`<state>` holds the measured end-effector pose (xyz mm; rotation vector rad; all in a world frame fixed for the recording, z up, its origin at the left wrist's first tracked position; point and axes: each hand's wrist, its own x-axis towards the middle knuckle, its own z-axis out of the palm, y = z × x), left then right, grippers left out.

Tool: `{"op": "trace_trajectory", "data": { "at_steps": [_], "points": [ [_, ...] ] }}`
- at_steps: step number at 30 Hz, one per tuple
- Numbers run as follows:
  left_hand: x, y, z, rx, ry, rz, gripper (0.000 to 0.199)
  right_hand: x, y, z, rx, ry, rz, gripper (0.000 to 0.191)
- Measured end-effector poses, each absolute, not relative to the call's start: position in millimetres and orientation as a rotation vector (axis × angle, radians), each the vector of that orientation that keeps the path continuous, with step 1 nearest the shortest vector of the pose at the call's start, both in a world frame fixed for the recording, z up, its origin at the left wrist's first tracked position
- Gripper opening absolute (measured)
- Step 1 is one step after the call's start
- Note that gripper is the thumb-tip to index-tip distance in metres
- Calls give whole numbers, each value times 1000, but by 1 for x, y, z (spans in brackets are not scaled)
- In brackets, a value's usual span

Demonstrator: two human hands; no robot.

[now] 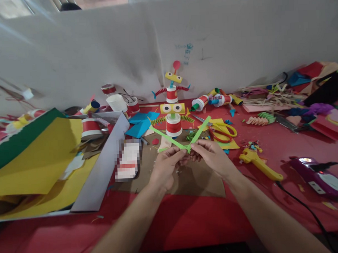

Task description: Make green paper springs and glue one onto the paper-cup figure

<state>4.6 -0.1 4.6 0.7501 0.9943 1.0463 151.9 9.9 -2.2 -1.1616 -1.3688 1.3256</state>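
Note:
My left hand (168, 164) and my right hand (208, 154) pinch light green paper strips (201, 129) where they meet in a V, over a brown cardboard sheet (205, 181). One strip slants up left, the other up right. Just beyond my hands stands a paper-cup figure (173, 125) with a yellow tube head, round eyes and folded green arms. A second cup figure (171, 93) with red arms stands behind it. Close to my right hand lie scissors (227, 129) with red and yellow handles. My fingers partly hide the strips' joined end.
At left is a box (88, 197) holding yellow and green paper. A pixelated rectangular item (128, 160) lies by the cardboard. On the right are a yellow glue gun (260, 165), its black cord, and a purple power strip (322, 177). Blue paper (141, 124) and paper scraps lie further back.

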Motion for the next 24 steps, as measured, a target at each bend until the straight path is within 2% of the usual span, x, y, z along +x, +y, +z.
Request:
{"op": "trace_trajectory", "data": {
  "at_steps": [8,14,24],
  "points": [
    [12,-2,0,660,991,1159,15,146,7,-6,-1163,-1357,1252,15],
    [8,2,-4,500,859,1053,1,151,10,-1,-1120,-1288,1366,13],
    [7,4,-9,556,911,1017,9,156,11,0,-1125,-1316,1429,15]
  ]
}}
